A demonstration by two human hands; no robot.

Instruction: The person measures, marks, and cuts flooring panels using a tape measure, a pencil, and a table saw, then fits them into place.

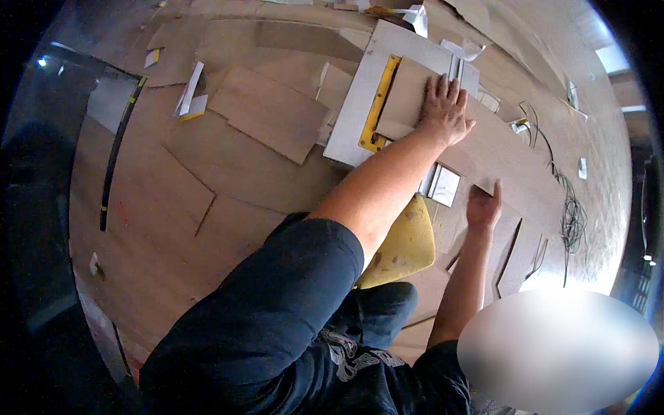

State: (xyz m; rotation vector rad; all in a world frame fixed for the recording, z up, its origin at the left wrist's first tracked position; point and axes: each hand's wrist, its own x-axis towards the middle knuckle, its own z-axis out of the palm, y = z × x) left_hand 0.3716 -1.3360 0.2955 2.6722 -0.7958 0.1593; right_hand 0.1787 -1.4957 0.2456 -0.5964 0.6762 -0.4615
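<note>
Dark T-shirt cloth (pixel 256 297) sits closest to the camera, over my left shoulder and upper arm, with my bent knee in dark trousers (pixel 391 311) just past it. Taking the pale grey platform (pixel 353 114) as my mark, the long brown board (pixel 522 159) has one end lying over it and the rest stretching off to the right and toward me. My left hand (pixel 446 114) is pressed palm down on that board beside the platform, fingers straight and slightly apart, holding nothing between them. My right hand (pixel 485 206) is at the board's near edge, right of the platform, thumb up; the fingers are hidden, so I cannot tell whether they are clamped on it. A yellow strip (pixel 379 104) runs along the platform, left of the board's end. On the near side of the platform are a small white square piece (pixel 445 185) and, closer to me, a smudged yellow slab (pixel 404 249). Left of the platform lie a flat brown sheet (pixel 270 111) and, farther off, a black bar (pixel 117 159) with yellow bands. Well to its right is a tangled dark cable (pixel 573 218).
</note>
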